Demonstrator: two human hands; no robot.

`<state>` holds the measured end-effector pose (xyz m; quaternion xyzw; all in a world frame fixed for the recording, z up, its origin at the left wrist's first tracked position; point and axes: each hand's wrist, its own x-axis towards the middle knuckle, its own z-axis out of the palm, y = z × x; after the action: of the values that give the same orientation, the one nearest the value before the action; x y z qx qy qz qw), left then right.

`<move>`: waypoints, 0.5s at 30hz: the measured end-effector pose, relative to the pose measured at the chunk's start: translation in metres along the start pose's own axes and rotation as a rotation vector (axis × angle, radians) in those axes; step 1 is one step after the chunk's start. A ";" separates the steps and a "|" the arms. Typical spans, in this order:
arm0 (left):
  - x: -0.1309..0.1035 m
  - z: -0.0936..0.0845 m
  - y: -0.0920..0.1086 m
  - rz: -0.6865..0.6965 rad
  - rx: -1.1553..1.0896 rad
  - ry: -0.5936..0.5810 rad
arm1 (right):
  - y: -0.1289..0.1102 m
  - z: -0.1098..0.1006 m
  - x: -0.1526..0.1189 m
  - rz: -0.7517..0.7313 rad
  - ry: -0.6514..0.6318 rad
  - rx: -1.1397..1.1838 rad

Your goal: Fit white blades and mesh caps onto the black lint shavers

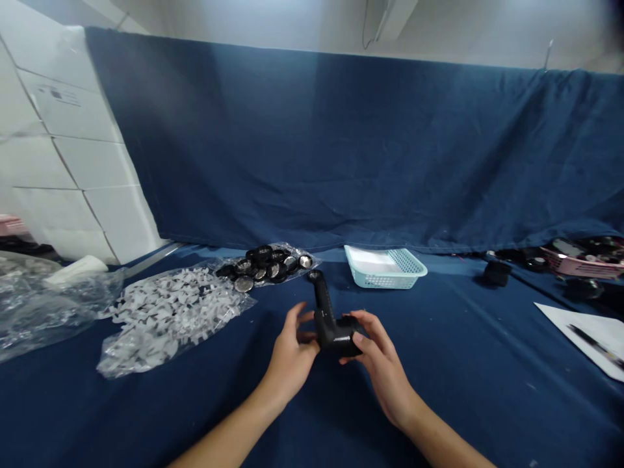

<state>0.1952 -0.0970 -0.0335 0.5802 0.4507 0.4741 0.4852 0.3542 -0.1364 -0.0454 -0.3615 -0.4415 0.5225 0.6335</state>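
Observation:
Between my hands is a black L-shaped device (327, 328), which looks like a small hair dryer, lifted just over the blue cloth. Its long narrow arm points away from me and ends in a round ring. My right hand (383, 364) grips the thick part, thumb on top and fingers behind. At the other side my left hand (292, 354) has its thumb and curled fingers against the corner of the device. Beyond it lies a pile of black round caps with silvery faces (266, 263) on a clear plastic bag.
A clear bag of small white-grey plastic pieces (170, 312) lies to the left. A light blue basket (390, 281) with white paper inside stands behind my hands. Rightward are a small black block (496, 273), a pink basket (565, 261) and a paper sheet (560, 318) with a pen (592, 341).

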 end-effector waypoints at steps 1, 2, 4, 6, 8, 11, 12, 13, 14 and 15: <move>0.000 0.000 0.002 -0.087 -0.082 -0.053 | 0.000 -0.001 0.000 -0.014 0.002 -0.023; 0.000 -0.001 0.004 -0.147 -0.154 -0.104 | 0.000 -0.001 0.000 -0.024 0.004 -0.045; 0.000 -0.002 0.007 -0.208 -0.274 -0.183 | 0.000 -0.003 0.002 -0.028 0.006 -0.079; 0.000 -0.003 0.009 -0.243 -0.380 -0.226 | -0.001 -0.003 0.003 -0.024 0.007 -0.099; 0.001 -0.004 0.010 -0.281 -0.461 -0.276 | -0.003 -0.004 0.005 -0.026 0.008 -0.113; 0.001 -0.004 0.010 -0.298 -0.495 -0.323 | -0.004 -0.005 0.006 -0.034 0.001 -0.135; 0.001 -0.003 0.010 -0.295 -0.484 -0.322 | -0.003 -0.005 0.006 -0.035 -0.007 -0.148; 0.001 -0.003 0.009 -0.289 -0.470 -0.311 | -0.002 -0.006 0.007 -0.034 -0.018 -0.164; 0.000 -0.002 0.009 -0.280 -0.454 -0.295 | -0.001 -0.006 0.007 -0.032 -0.030 -0.179; 0.000 -0.002 0.008 -0.272 -0.441 -0.280 | 0.000 -0.007 0.007 -0.029 -0.040 -0.194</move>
<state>0.1937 -0.0976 -0.0254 0.4548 0.3393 0.4064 0.7162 0.3606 -0.1296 -0.0468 -0.4041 -0.5080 0.4752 0.5940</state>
